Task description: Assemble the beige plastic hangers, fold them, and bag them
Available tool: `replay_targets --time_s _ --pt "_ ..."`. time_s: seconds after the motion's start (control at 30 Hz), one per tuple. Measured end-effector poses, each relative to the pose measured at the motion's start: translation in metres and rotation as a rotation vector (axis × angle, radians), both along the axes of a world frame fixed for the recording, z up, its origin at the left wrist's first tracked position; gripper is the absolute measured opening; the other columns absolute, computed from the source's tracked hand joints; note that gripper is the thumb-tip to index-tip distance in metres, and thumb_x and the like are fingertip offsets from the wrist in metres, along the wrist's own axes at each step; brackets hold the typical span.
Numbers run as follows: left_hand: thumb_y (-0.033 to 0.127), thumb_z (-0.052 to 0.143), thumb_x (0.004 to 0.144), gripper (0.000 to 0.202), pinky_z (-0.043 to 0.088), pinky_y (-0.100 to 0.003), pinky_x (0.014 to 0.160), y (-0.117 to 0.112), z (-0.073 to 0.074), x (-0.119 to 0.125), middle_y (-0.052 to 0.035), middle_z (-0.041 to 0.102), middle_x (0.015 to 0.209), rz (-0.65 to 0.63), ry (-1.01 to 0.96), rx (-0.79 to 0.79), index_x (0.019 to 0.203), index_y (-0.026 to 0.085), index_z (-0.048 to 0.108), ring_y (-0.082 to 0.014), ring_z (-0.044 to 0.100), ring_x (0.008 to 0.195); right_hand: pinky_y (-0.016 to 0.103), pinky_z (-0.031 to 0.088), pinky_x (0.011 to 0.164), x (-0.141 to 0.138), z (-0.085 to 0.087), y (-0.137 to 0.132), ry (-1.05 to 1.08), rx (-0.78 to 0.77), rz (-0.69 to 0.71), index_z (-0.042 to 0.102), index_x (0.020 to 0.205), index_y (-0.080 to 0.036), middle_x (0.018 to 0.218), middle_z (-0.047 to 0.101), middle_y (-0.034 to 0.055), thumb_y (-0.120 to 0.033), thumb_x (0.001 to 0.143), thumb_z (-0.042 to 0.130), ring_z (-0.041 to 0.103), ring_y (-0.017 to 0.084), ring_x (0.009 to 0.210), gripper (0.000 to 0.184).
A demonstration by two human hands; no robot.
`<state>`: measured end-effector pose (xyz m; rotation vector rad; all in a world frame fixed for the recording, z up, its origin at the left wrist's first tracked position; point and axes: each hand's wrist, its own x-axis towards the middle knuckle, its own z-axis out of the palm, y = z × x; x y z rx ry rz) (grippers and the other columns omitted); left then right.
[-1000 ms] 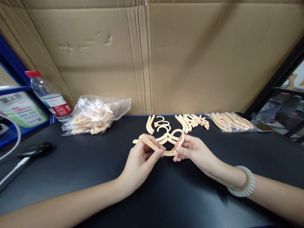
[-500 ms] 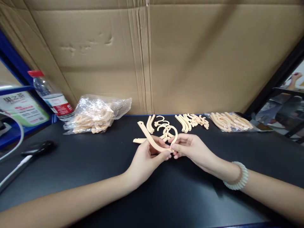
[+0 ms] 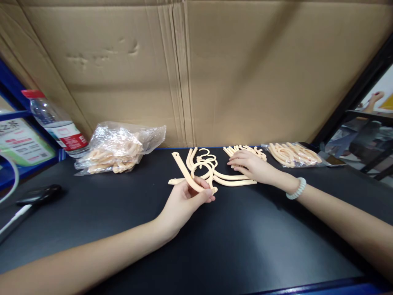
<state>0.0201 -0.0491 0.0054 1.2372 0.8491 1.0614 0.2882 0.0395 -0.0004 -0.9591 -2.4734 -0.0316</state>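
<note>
My left hand (image 3: 188, 200) is closed on a beige curved plastic hanger piece (image 3: 184, 172), holding it tilted above the black tabletop (image 3: 215, 246) with its hook ring by my fingers. Beside it lie several loose beige hooks and curved arms (image 3: 211, 168) on the table. My right hand (image 3: 249, 164), with a pale bead bracelet on the wrist, reaches forward with fingers stretched out flat over a small pile of beige curved pieces (image 3: 245, 152) at the back.
A clear bag of beige parts (image 3: 119, 149) lies at the back left, another bag of parts (image 3: 291, 155) at the back right. A water bottle (image 3: 53, 123) leans at the left. A black device (image 3: 38, 194) with a white cable lies at the left. A cardboard wall (image 3: 196, 69) stands behind.
My right hand let go of the piece held between both hands and moved forward and right to the pile at the back. My left hand kept the curved piece.
</note>
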Motion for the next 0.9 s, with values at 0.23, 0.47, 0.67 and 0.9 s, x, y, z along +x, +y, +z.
replay_targets --time_s 0.23,0.47,0.67,0.9 --pt "0.028 0.080 0.073 0.023 0.054 -0.025 0.076 0.000 0.000 0.000 0.0028 0.067 0.074 0.009 0.019 -0.025 0.080 0.015 0.063 -0.0104 0.066 0.070 0.043 0.051 0.085 -0.009 -0.003 0.004 0.090 -0.031 -0.008 0.072 0.088 -0.018 0.091 0.070 0.0103 -0.017 0.090 0.053 0.060 0.025 0.093 0.019" --pt "0.027 0.079 0.074 0.022 0.052 -0.024 0.075 -0.001 0.000 -0.002 0.0033 0.066 0.075 0.007 0.019 -0.023 0.081 0.016 0.062 -0.0100 0.065 0.071 0.035 0.054 0.066 -0.010 0.009 -0.008 0.564 -0.079 -0.197 0.066 0.098 -0.018 0.086 0.071 0.0072 -0.027 0.096 0.049 0.065 0.018 0.069 0.020" --pt "0.025 0.076 0.077 0.018 0.049 -0.022 0.072 0.000 0.000 -0.002 0.0033 0.065 0.073 0.000 0.042 0.001 0.083 0.016 0.061 -0.0100 0.063 0.072 0.029 0.057 0.069 -0.022 0.033 -0.044 1.152 -0.251 -0.122 0.065 0.098 -0.021 0.100 0.070 0.0059 -0.036 0.090 0.062 0.070 0.015 0.076 0.017" --pt "0.025 0.076 0.076 0.020 0.048 -0.026 0.076 0.002 -0.002 -0.003 0.0019 0.066 0.075 -0.004 0.073 0.022 0.085 0.017 0.061 -0.0122 0.063 0.073 0.028 0.053 0.071 -0.051 0.033 -0.081 1.291 -0.402 -0.127 0.071 0.087 -0.021 0.092 0.069 0.0034 -0.031 0.082 0.071 0.063 0.013 0.074 0.011"
